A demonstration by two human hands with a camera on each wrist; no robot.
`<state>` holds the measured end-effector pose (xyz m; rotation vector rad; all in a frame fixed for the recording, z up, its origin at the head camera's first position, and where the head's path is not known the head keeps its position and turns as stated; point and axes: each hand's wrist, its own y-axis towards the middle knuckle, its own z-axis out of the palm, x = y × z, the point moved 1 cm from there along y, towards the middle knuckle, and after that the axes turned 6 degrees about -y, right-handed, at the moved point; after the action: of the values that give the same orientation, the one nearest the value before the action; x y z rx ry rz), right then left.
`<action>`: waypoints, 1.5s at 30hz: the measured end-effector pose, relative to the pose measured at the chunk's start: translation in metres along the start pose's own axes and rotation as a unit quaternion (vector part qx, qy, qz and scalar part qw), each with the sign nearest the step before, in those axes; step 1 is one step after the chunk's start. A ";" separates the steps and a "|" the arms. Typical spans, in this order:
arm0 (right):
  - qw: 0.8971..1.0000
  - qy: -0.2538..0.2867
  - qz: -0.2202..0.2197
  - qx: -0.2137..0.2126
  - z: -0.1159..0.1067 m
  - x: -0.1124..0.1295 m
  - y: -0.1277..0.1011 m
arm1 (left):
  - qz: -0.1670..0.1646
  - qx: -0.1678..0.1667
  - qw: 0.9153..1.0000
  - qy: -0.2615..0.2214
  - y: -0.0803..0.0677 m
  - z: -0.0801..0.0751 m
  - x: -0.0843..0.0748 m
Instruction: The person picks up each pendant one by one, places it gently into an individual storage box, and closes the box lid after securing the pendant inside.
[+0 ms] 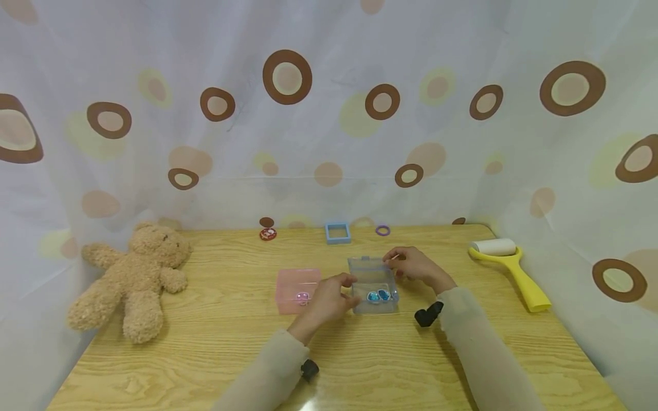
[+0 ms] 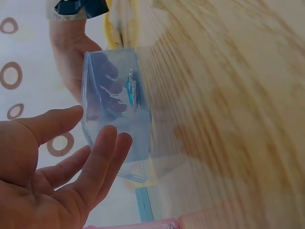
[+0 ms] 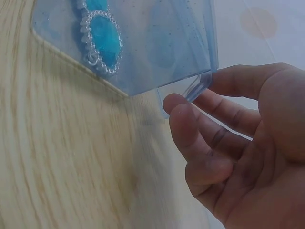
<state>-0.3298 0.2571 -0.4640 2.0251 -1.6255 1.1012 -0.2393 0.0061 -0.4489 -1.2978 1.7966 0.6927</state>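
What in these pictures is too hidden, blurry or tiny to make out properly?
- Small round red item at the table's far edge: too small in the head view to identify.
- Pink box: cut off by the bottom edge in the left wrist view; its contents stay tiny in the head view.
- Blue box lid: whether latched is unclear; the left hand and right hand cover its sides.
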 end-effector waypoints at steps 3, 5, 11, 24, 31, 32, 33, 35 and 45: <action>1.000 -0.002 -0.001 -0.008 0.000 -0.001 0.000 | -0.003 0.000 1.000 -0.008 0.001 -0.001 0.000; 1.000 -0.003 -0.009 -0.015 -0.001 -0.001 0.000 | -0.005 0.000 1.000 -0.009 0.001 -0.001 -0.001; 0.998 -0.005 -0.037 -0.045 -0.006 0.003 -0.005 | -0.002 -0.007 1.000 0.005 0.002 -0.002 -0.002; 0.996 0.043 -0.043 -0.064 -0.017 0.010 -0.014 | -0.009 -0.003 1.000 0.014 0.002 -0.003 -0.002; 0.995 0.071 -0.047 -0.052 -0.019 0.011 -0.021 | -0.007 -0.006 1.000 0.007 0.001 -0.003 -0.003; 0.995 0.074 -0.046 -0.051 -0.020 0.013 -0.022 | -0.006 -0.006 1.000 0.006 0.001 -0.003 -0.003; 0.995 0.075 -0.047 -0.051 -0.021 0.014 -0.023 | -0.006 -0.006 1.000 0.006 0.001 -0.003 -0.002; 0.995 0.078 -0.051 -0.048 -0.022 0.015 -0.025 | -0.004 -0.005 1.000 0.005 0.001 -0.003 -0.002; 0.994 0.094 -0.062 0.003 -0.024 0.018 -0.034 | 0.003 -0.011 1.000 0.023 0.001 -0.002 -0.002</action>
<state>-0.3065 0.2711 -0.4277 1.9317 -1.3869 1.2108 -0.2407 0.0059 -0.4463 -1.3325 1.8347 0.6936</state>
